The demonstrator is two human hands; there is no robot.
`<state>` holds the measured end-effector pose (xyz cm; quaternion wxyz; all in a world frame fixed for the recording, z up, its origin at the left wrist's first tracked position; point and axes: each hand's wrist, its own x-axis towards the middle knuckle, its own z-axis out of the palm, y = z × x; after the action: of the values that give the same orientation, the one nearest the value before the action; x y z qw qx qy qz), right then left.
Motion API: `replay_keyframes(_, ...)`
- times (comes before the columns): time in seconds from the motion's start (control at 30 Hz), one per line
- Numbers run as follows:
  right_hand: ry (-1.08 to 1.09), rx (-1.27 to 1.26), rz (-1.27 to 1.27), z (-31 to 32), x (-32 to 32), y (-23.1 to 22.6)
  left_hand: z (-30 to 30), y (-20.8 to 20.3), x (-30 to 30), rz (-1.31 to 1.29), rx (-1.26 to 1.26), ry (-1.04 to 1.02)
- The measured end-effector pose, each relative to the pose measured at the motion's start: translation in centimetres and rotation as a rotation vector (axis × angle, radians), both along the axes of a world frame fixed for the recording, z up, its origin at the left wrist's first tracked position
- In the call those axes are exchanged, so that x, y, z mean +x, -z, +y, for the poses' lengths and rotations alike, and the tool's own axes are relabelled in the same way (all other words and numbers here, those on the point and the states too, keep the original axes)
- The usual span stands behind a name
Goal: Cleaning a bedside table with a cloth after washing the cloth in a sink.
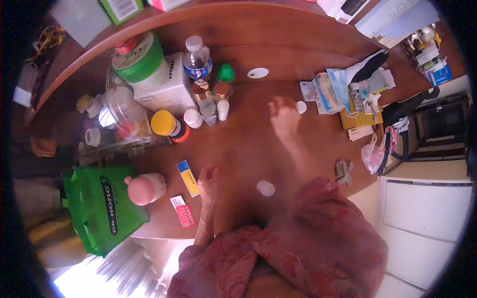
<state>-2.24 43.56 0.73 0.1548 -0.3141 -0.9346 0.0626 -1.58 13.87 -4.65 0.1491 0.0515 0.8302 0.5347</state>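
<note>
My left hand [207, 181] rests on the brown table with its fingers curled in. It is right beside a long yellow and blue box [188, 178]; whether anything small is inside the fingers is hidden. Farther forward and right, my right hand [284, 118] is over the table, its fingers slightly blurred, bent and a little apart, with nothing visible in them. Just right of those fingers lies a small white round lid [301, 107]. A whitish translucent round piece [266, 188] lies between my forearms. Left of my left forearm is a small red and white box [184, 214].
At left stand a pink bottle [146, 188] and a green bag [107, 208]. Behind are a yellow-lidded jar [166, 123], a plastic bottle [197, 62], small bottles and a green-lidded tub [139, 59]. A tissue pack [325, 92] and yellow box [350, 119] sit at right. A crumpled grey cloth [343, 171] lies nearer.
</note>
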Motion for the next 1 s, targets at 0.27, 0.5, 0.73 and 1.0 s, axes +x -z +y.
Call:
replay_keyframes(0.27, -0.102, -0.042, -0.047, 15.7, 7.0, 10.1, 13.2, 1.4, -1.8, 0.443, -0.517, 0.740)
replay_keyframes(0.5, 0.216, -1.608, 0.601, 13.7, 8.7, 5.8, 24.0, 4.3, -2.5, 0.865, -0.427, 0.849)
replay_keyframes(0.73, 0.053, -1.888, 0.646, 8.8, 11.7, 3.6, 23.3, 8.7, -3.1, 0.795, -0.339, 0.734)
replay_keyframes(1.0, -0.099, -1.715, 0.396, -0.1, 12.6, 1.5, 9.2, 2.0, -0.1, 0.170, -0.124, 0.159)
